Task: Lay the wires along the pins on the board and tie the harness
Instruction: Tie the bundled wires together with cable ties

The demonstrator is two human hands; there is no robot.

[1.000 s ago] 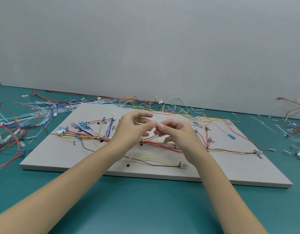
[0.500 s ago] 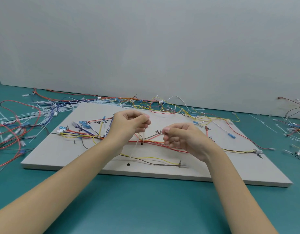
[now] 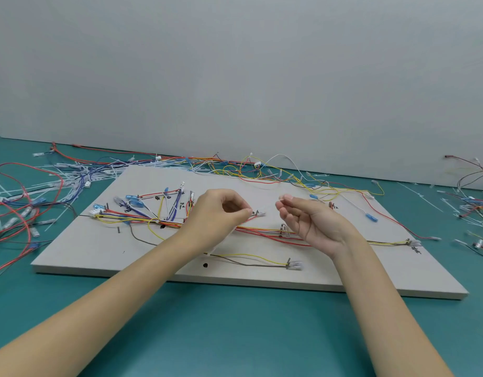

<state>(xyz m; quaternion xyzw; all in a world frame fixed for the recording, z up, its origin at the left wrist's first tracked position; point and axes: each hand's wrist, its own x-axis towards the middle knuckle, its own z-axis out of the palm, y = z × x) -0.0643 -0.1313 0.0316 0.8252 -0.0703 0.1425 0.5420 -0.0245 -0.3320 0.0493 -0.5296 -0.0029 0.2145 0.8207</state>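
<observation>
Because the harness is mid-tie: both hands hover over the middle of the board, close above the main run of wires

Left hand point(image 3: 221, 210): fingers curled, thumb and forefinger tips pinched together on something thin and pale beside a small terminal point(image 3: 259, 213); it looks like a cable tie's tail, though it is too fine to be sure

Why held so: a pinch at the fingertips suits drawing a thin strap snug around a bundle, by my judgement

Right hand point(image 3: 308, 219): palm turned up and toward the left hand, fingers loosely curled and holding nothing that I can make out; thumb and forefinger tips close together at the top

Board point(image 3: 262, 278): pale slab lying flat on the teal desk point(image 3: 234, 336), set toward the desk's far edge, its near edge facing the person

Harness wires point(image 3: 262, 231): red, yellow, orange and brown strands gathered into one trunk running left to right across the board's middle, fanning into blue and white connectors toward the board's left edge

Lower branch point(image 3: 256, 260): a yellow and a brown wire lying near the board's near edge, ending in a clear connector at a pin

Pins: small dark pegs stand where branches turn, holding the route in shape

Spare wires point(image 3: 25, 210): loose tangles lie on the desk along its left side and behind the board's far edge
</observation>
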